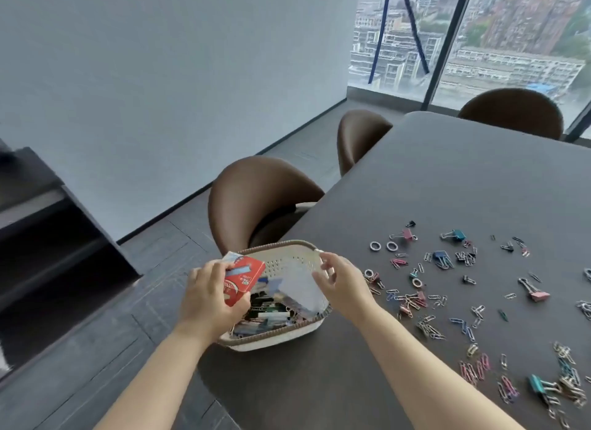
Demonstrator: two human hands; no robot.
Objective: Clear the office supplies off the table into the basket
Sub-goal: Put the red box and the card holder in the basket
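Head view only. I count two hands over one basket [281, 335] at the near-left corner of the tabletop [447, 180]. Left hand [211, 296]: grip pinching one red box [243, 280], fingers wrapped round its near edge, box tilted above the basket's left half. Right hand [343, 284]: fingers loosely spread; it looks like they touch one pale translucent sheet or bag [303, 288] lying in the basket, but I can't tell if it's an actual pinch. Under both grips the basket is already packed with mixed clips and small boxes; count unreadable.

Right of the right grip: loose paper clips [431, 329], too many to count, spread across the tabletop. About six binder clips, e.g. a blue one [443, 258] and a pink one [535, 292]. Five metal rings, two side by side [383, 246].

Tabletop is dark, matte, rounded corners. Three brown chairs [256, 202] around it. Grey wall, dark floor, dark shelf unit far left, big window [479, 36] with city outside.
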